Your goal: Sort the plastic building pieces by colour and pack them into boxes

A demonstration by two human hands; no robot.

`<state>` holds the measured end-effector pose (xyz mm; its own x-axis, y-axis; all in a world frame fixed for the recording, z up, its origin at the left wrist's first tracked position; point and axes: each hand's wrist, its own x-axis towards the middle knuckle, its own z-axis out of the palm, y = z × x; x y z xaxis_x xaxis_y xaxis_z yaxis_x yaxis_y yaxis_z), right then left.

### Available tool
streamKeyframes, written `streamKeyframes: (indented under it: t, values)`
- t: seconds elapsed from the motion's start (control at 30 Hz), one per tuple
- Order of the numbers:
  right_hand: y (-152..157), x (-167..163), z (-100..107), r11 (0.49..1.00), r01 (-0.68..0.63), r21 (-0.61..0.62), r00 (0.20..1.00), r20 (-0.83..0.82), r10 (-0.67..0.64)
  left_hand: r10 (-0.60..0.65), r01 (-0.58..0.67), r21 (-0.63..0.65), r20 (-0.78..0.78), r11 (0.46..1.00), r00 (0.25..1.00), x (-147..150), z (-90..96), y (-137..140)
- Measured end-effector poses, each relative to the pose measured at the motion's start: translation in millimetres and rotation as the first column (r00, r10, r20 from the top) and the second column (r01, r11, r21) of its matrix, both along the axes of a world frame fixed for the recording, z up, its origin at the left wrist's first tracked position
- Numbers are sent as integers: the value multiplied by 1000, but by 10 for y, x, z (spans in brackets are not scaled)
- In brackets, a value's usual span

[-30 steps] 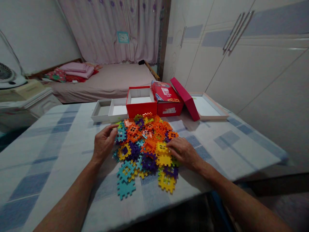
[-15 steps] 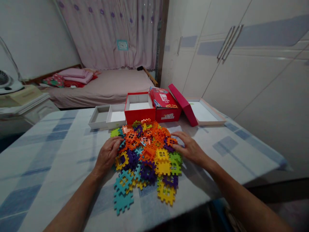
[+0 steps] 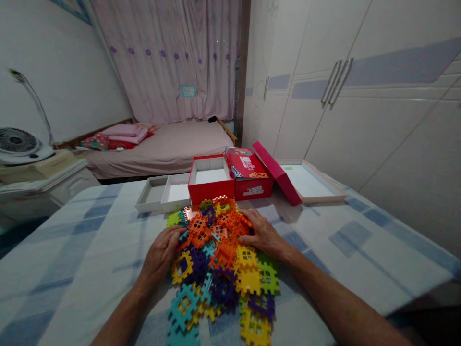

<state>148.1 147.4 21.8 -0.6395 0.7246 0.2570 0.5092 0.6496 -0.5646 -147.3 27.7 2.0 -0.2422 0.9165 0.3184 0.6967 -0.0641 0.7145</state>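
A heap of interlocking plastic building tiles (image 3: 224, 254) lies on the cloth-covered table, in orange, yellow, purple, teal and green, many with window-like cut-outs. My left hand (image 3: 163, 252) rests against the heap's left side, fingers loosely bent towards it and holding nothing that I can see. On the opposite side, my right hand (image 3: 265, 236) reaches over the orange tiles (image 3: 235, 226), its thumb and fingers apart and touching them. Some fingertips are hidden among the tiles. Nearest me are teal tiles (image 3: 183, 305) on the left and yellow tiles (image 3: 256, 327) on the right.
Behind the heap stand a grey divided tray (image 3: 147, 207), an open red box (image 3: 211, 191) and a closed red printed box (image 3: 254, 187). A red lid (image 3: 277, 173) leans beside a shallow white tray (image 3: 340, 196). The tablecloth (image 3: 90, 269) is blue and white.
My right hand has shifted left, from the heap's right edge onto the orange tiles. My left hand stays at the left side. The view has tilted up, so everything sits lower.
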Motion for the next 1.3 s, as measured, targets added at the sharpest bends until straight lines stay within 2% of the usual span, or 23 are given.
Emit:
streamKeyframes:
  t: [0.1, 0.3, 0.47, 0.57, 0.7, 0.8, 0.87, 0.93, 1.03, 1.17, 1.23, 1.3]
  values:
    - [-28, 14, 11, 998, -45, 39, 997, -59, 47, 4, -4, -2, -10, 1000, 1000, -2, 0, -2]
    - [-27, 24, 18, 999, -35, 41, 989, -140, 40, -4, 4, -3, -33, 1000, 999, 15, 29, -14]
    - [-73, 12, 66, 996, -47, -81, 959, -284, 22, -14, 14, -8, -49, 1000, 999, -6, 20, -15]
    - [-12, 51, 116, 983, 49, -175, 898, -424, -120, -23, 22, -13, -55, 1000, 998, -31, -2, -12]
    - [231, 254, 151, 914, 259, -314, 783, -486, -388, -31, 31, -10, -73, 999, 997, -54, -22, -5]
    - [375, 476, 172, 809, 376, -453, 724, -401, -561, -33, 32, -3, -79, 999, 996, -69, -34, 5]
    - [404, 625, 198, 732, 406, -547, 708, -319, -630, -28, 28, 1, -78, 1000, 997, -78, -43, 12]
    - [403, 773, 229, 707, 415, -573, 710, -282, -645, -26, 26, 1, -80, 1000, 996, -88, -53, 18]
    - [410, 1009, 249, 728, 458, -509, 716, -274, -642, -25, 26, 13, -98, 1000, 995, -100, -66, 27]
    - [467, 1326, 168, 708, 587, -391, 726, -132, -675, -18, 22, 30, -128, 999, 992, -116, -82, 43]
    - [487, 1454, 103, 708, 679, -195, 714, -49, -698, -14, 19, 32, -142, 999, 990, -128, -97, 50]
    - [496, 1538, 56, 670, 741, 50, 671, -12, -741, -9, 15, 36, -151, 999, 988, -140, -114, 53]
